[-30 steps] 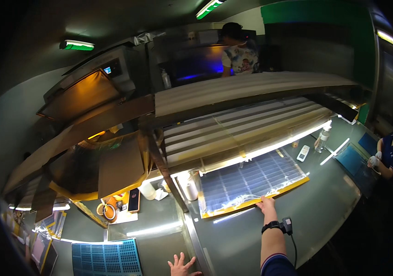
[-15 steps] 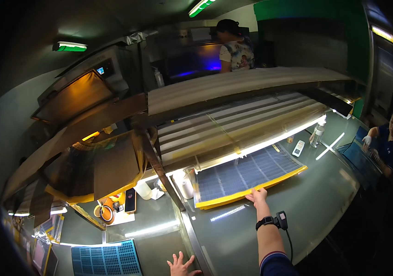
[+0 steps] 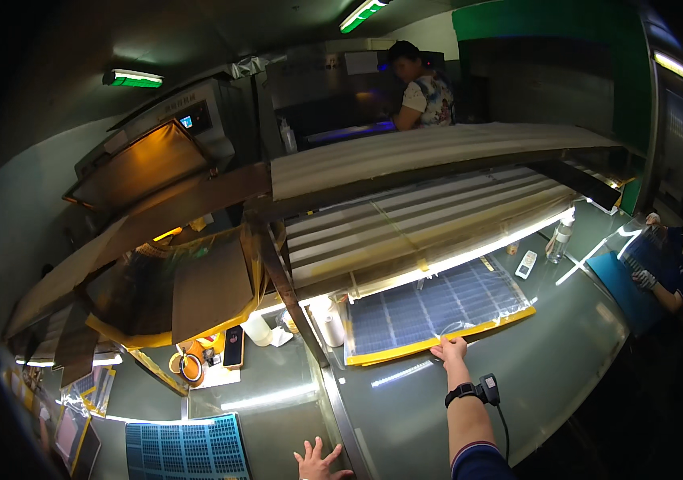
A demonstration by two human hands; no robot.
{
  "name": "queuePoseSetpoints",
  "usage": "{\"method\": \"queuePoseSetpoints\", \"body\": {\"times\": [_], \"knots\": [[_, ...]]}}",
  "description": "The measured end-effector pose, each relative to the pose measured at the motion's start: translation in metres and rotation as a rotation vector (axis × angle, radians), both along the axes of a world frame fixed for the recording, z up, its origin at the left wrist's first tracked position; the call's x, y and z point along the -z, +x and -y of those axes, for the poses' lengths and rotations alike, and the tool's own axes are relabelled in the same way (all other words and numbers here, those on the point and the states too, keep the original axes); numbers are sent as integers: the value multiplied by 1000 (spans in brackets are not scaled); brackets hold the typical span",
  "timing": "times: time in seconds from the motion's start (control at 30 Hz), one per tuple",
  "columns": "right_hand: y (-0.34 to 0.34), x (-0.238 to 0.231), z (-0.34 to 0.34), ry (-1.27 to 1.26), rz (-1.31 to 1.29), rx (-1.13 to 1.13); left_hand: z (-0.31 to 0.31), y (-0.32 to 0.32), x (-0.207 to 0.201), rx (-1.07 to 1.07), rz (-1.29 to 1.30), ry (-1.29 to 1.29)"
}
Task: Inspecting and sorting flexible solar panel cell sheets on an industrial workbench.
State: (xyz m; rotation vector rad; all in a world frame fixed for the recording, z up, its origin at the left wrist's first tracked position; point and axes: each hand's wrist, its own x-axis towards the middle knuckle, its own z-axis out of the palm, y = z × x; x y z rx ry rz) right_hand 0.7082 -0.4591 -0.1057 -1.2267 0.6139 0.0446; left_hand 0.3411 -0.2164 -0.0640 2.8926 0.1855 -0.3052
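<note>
A dark blue-grey film sheet (image 3: 429, 308) with a printed grid pattern and yellow border lies on the right glass tabletop, under the light tube. At its front yellow edge my right hand (image 3: 451, 350) is closed, thumb and fingers pinched. A small curl of clear film (image 3: 456, 327) rises just beyond the fingertips. What exactly lies between them is partly hidden. My left hand (image 3: 320, 462) is at the lower middle, fingers spread and holding nothing, beside the metal strip (image 3: 344, 428) that divides the tabletops.
A blue patterned panel (image 3: 185, 448) lies at lower left. White bottles (image 3: 329, 326), a phone (image 3: 233, 347), an orange tape roll (image 3: 191, 368), a remote (image 3: 526, 265) and a clear bottle (image 3: 560, 240) stand around. A low shelf (image 3: 429, 232) overhangs the sheet. Two people work nearby.
The sheet's front edge sits lower and flatter, and a clear film curl now shows by my right fingers. My left hand stays spread. The person at right has raised a dark sheet.
</note>
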Motion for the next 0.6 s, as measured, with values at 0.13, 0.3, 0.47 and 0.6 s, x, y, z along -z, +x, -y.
{"method": "queuePoseSetpoints", "body": {"times": [0.13, 0.3, 0.47, 0.6], "knots": [[-1, 22, 8, 80, 36, -19, 2, 0, -7, -9, -13, -1], [2, 9, 6, -35, 96, -56, 2, -2, -5, -27, -19, -4], [-3, 12, 20, -339, -51, -155, 2, -6, -5, -2, -42, -12], [-36, 36, 12, -529, 51, -51, 0, -11, 5, 9, 1, -32]]}}
